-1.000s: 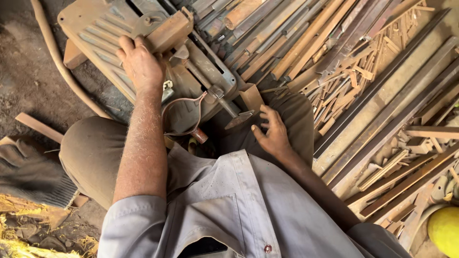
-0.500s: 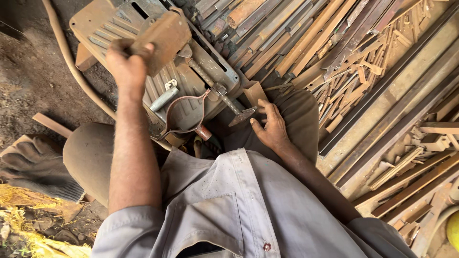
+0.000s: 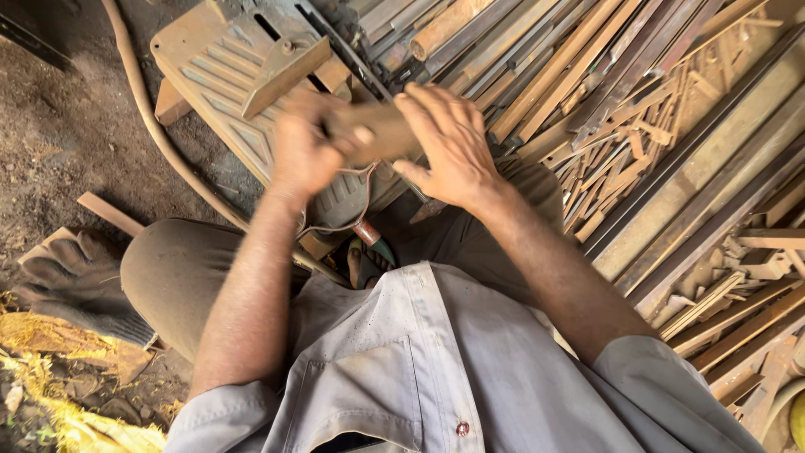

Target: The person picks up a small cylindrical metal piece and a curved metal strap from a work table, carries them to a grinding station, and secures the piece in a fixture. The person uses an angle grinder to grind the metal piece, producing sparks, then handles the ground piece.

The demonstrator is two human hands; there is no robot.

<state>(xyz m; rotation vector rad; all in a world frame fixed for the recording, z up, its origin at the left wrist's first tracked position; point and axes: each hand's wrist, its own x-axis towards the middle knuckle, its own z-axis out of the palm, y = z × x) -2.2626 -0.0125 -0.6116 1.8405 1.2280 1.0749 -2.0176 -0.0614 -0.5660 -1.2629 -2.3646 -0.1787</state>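
My left hand (image 3: 306,151) is closed around one end of a short brown wooden block (image 3: 381,130), blurred by motion. My right hand (image 3: 444,143) meets the block's other end, fingers spread over and touching it. Both hands hover above a tan metal machine base (image 3: 218,67) with a ribbed top and a slotted plate. Under the hands, a curved metal guard (image 3: 344,197) and a red-handled tool (image 3: 369,235) show between my knees.
A large heap of wooden strips and offcuts (image 3: 629,134) fills the right side. A tan hose (image 3: 159,134) curves across the dirt floor at left. A worn grey glove (image 3: 75,277) and yellow straw (image 3: 59,377) lie at lower left.
My left hand lifted the wooden block off the machine and brought it toward my body. My right hand rose from my knee to meet the block.
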